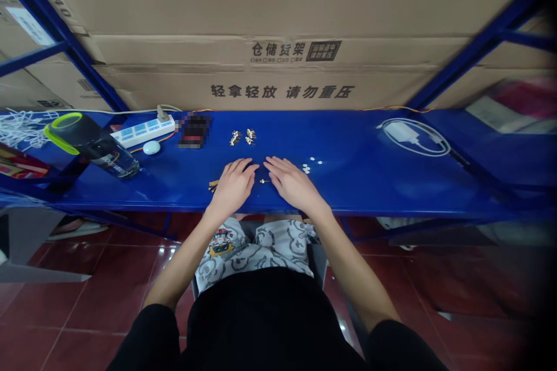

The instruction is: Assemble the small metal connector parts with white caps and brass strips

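Observation:
My left hand [234,185] lies flat on the blue shelf [348,185], fingers stretched out and holding nothing. My right hand [290,181] lies flat beside it, fingers also extended. A tiny part [263,181] sits on the shelf between the two hands. Thin brownish pieces [213,186] poke out at the left edge of my left hand. A little cluster of small metal parts [242,137] lies beyond the hands. Several small white pieces [310,164] lie just right of my right hand.
A dark bottle with a green rim [89,144] lies on its side at the left, next to a white power strip [143,130] and a small white oval object [151,147]. A white charger with coiled cable [413,136] is at the right. Cardboard boxes [278,35] back the shelf.

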The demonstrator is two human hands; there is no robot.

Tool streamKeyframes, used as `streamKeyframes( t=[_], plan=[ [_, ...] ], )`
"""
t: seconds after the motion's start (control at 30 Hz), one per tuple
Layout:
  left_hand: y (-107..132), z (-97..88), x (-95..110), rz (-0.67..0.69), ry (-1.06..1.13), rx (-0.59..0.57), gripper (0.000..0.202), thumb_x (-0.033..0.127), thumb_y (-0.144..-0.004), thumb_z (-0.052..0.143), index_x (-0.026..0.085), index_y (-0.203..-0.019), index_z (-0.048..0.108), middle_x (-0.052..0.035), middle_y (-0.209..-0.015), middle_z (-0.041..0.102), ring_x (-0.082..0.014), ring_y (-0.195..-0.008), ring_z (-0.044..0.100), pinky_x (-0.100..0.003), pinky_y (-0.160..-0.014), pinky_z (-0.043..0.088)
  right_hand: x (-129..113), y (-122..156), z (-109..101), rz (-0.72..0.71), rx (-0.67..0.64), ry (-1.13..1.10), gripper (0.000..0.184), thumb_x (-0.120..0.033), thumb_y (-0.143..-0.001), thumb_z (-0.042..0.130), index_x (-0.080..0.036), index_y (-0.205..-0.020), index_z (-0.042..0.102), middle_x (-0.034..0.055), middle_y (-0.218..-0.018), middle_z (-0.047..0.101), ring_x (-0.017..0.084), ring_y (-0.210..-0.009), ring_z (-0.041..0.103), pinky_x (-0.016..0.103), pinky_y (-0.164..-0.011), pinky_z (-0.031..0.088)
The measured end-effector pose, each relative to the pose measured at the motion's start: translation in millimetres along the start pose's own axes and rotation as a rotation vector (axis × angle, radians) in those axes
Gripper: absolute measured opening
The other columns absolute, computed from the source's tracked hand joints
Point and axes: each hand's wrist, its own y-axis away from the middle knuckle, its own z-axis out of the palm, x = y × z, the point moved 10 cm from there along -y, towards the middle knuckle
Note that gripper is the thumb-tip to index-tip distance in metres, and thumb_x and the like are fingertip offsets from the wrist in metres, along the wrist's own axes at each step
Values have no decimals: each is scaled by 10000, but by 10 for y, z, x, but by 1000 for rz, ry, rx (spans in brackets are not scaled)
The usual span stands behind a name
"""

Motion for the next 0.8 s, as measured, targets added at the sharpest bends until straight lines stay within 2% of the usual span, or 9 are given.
streamKeyframes(
  t=[0.4,0.8],
  plan=[
    [2,4,1,-2,0,-9,343,171,-1032,457,164,-1320,642,-121,-1406,629,-319,-1320,557,-494,-1099,459,11,0,-14,-1,10,4,438,-215,-1055,381,-110,-1416,607,149,-1493,565,284,-1426,500,532,-1206,402],
    [4,0,-1,6,-1,-11,350,171,-1033,436,181,-1322,635,-117,-1413,622,-311,-1320,558,-491,-1102,458,26,1,-5,9,7,14,430,-223,-1062,381,-138,-1417,606,118,-1502,564,272,-1427,500,521,-1205,401]
  ],
)
